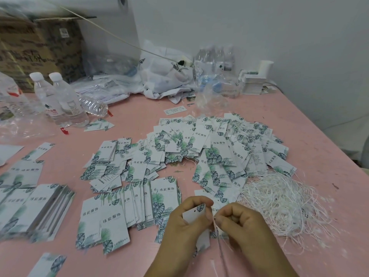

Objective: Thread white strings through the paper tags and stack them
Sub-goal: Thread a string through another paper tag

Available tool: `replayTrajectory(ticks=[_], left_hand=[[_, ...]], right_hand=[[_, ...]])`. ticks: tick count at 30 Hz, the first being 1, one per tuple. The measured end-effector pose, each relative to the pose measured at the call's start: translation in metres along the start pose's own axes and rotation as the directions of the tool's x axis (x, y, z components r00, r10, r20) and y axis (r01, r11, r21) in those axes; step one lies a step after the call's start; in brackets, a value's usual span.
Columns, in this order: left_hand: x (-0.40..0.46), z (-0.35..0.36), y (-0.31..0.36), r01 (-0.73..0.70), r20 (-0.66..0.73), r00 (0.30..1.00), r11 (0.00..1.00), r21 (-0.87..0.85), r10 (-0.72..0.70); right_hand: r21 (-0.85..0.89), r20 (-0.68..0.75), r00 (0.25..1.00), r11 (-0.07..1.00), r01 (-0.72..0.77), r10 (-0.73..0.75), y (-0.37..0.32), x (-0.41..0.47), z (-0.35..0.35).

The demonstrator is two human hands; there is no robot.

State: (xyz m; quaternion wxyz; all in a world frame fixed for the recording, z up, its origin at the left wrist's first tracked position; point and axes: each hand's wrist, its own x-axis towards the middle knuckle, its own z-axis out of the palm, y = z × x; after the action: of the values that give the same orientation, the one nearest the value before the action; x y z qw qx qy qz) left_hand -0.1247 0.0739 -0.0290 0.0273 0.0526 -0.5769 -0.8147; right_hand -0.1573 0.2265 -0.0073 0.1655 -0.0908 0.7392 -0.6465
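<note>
My left hand [187,220] grips a white paper tag [193,213] with a leaf print and a small punched hole near its top. My right hand [239,222] pinches a white string [218,242] right beside the tag's edge; the string hangs down toward me. A loose heap of white strings [279,204] lies just right of my hands. Threaded tags [219,148] spread in a wide pile beyond my hands. Unthreaded tags [127,198] lie fanned in rows to the left.
The pink table [319,156] carries water bottles [60,100] at the back left, a cardboard box [40,48], white bags [165,76] and a stack of cards [252,82] by the wall. More tag stacks [40,208] lie at the far left.
</note>
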Motion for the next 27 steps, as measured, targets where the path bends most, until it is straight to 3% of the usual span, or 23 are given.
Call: replayTrajectory(ticks=[2,5,8,10,12,14,15,17,20,27], left_hand=[[0.003,0.000,-0.002,0.023,-0.078,0.996,0.995,-0.099,-0.031],[0.009,-0.004,0.001,0.035,-0.165,0.983,0.967,-0.251,-0.079],[0.010,-0.006,0.003,0.015,-0.178,0.981,0.952,-0.306,-0.073],[0.007,-0.003,0.002,0.019,-0.154,0.986,0.951,-0.309,-0.070],[0.005,-0.001,-0.001,0.031,-0.138,0.988,0.958,-0.286,-0.073],[0.004,0.000,-0.004,0.028,-0.125,0.990,0.971,-0.239,-0.060],[0.004,0.000,-0.005,0.025,-0.120,0.991,0.976,-0.215,-0.052],[0.005,0.001,-0.008,0.018,-0.125,0.991,0.986,-0.166,-0.039],[0.006,0.002,-0.010,0.016,-0.159,0.987,0.992,-0.128,-0.036],[0.005,0.002,-0.015,-0.001,-0.168,0.986,1.000,-0.015,-0.001]], right_hand=[[0.272,0.041,0.989,0.951,-0.149,0.143,0.004,0.005,-0.001],[0.639,0.101,0.950,0.712,-0.289,0.295,0.006,0.009,-0.007],[0.824,0.146,0.936,0.484,-0.295,0.321,0.005,0.008,-0.012],[0.841,0.088,0.956,0.494,-0.222,0.280,0.002,0.007,-0.008],[0.734,-0.046,0.980,0.672,-0.098,0.193,-0.001,0.003,0.000],[0.419,-0.187,0.981,0.907,0.041,0.042,-0.002,-0.005,0.010],[0.214,-0.248,0.968,0.972,0.096,-0.041,0.000,-0.008,0.015],[-0.066,-0.313,0.934,0.985,0.159,-0.171,0.005,-0.010,0.022],[-0.263,-0.300,0.914,0.945,0.195,-0.272,0.005,-0.011,0.028],[-0.202,-0.307,0.932,0.970,0.135,-0.193,0.007,-0.007,0.026]])
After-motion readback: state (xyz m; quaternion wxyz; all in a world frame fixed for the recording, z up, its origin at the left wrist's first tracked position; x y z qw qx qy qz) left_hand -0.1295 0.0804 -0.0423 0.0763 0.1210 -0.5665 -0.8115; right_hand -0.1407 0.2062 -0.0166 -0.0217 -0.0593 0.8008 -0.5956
